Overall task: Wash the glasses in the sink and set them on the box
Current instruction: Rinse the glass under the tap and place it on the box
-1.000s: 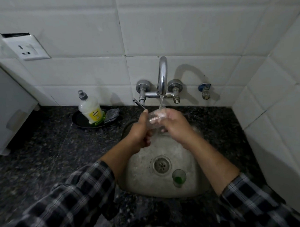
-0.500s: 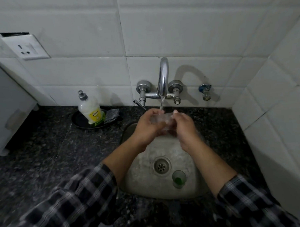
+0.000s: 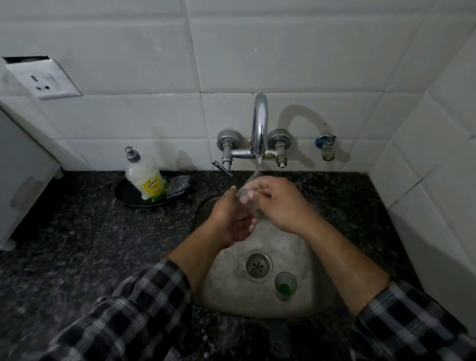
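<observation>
Over the steel sink (image 3: 301, 248), we find both hands closed round one clear glass (image 3: 247, 195) beneath the tap (image 3: 259, 125). We judge wet fingers (image 3: 250, 225) could let it drop onto the green-bottomed glass (image 3: 285, 285) beside the drain.

The scene is dim and grey-toned, the white wall tiles (image 3: 281, 52) reading as dull grey. Light seems to come from the front left, since the tap (image 3: 259, 123) throws a soft arched shadow to its right on the tiles, and the soap bottle (image 3: 145, 178) casts a fainter one rightward too. A pale highlight runs down the tap's chrome curve (the only real glare). The dark counter (image 3: 71, 240) swallows detail. Wide-angle distortion bends tile lines at the edges, and the checked sleeves (image 3: 115, 327) near the bottom are soft and smeared.
</observation>
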